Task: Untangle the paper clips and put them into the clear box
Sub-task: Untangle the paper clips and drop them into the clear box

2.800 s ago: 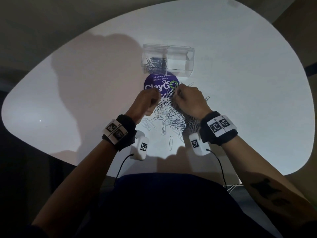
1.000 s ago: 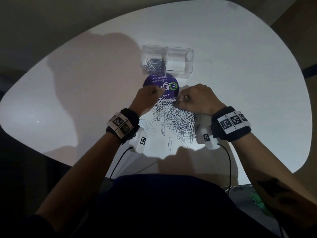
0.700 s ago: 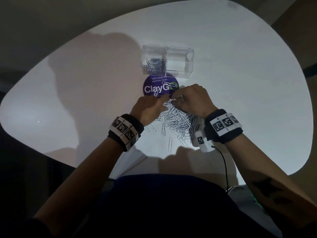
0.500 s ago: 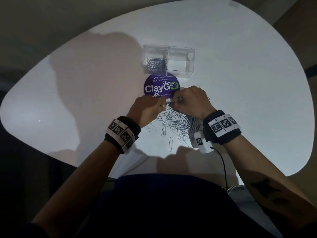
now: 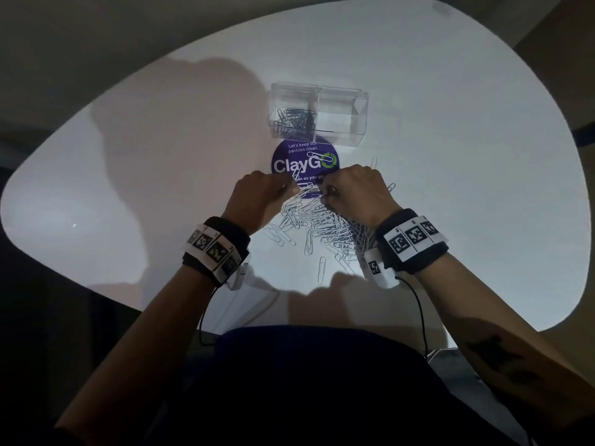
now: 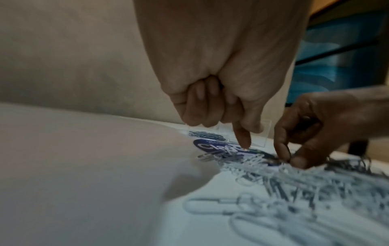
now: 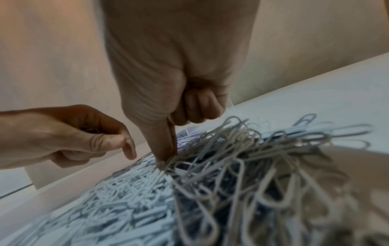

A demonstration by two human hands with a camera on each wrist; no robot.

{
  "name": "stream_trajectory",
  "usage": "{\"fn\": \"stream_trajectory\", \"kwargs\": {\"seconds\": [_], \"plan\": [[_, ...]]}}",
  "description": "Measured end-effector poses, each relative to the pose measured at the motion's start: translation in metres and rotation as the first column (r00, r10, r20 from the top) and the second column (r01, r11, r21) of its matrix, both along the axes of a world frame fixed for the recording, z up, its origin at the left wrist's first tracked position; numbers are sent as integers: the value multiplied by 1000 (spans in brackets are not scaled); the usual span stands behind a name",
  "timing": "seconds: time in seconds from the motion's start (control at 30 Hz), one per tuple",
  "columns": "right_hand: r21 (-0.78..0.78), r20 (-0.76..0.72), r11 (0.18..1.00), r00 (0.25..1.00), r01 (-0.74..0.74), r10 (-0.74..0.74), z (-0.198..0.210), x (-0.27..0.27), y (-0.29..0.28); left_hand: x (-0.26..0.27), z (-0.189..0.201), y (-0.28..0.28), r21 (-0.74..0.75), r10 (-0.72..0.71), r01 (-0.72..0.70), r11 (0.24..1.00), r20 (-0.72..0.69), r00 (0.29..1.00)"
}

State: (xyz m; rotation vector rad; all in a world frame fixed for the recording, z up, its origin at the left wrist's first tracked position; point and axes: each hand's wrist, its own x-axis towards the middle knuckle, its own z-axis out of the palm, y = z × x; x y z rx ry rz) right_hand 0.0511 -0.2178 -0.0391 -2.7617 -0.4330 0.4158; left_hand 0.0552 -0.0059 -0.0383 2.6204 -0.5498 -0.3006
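A pile of white paper clips [image 5: 322,226] lies on the white table [image 5: 450,156], and its far end reaches a purple round sticker [image 5: 304,164]. Beyond the sticker stands the clear box [image 5: 341,114], with several clips [image 5: 294,120] in its left compartment. My right hand [image 5: 325,196] pinches a paper clip between thumb and index finger at the pile's far end [image 6: 288,159], pressing into the tangle [image 7: 166,154]. My left hand [image 5: 291,188] has three fingers curled. Its index finger [image 6: 243,138] points down onto clips on the sticker, and the thumb [image 7: 113,141] stands apart from it.
The box's right compartment [image 5: 343,119] looks empty. Single loose clips [image 5: 321,270] lie toward me from the pile, and a few lie off to its right [image 5: 391,188]. Cables run from the wrist cameras over the near table edge [image 5: 257,317].
Both hands came together over the far end of the pile. In the last half second my left fingertips drew slightly left, away from the right hand's pinch.
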Motion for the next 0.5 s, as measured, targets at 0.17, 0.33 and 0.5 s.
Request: {"fn": "stream_trajectory", "kwargs": {"seconds": [0.17,0.33,0.5], "plan": [[17,-82,1000,996,19,-17,-1,0,-4,-5,-2,-13,56,-67,64,996,68,995],[409,-263,862,943,300,-203,10,-2,-17,-2,1,-13,13,34,-34,999,-32,999],[464,-364,785,896,411,-255,10,-1,-29,0,1,-13,-5,-12,12,1000,-13,1000]]}}
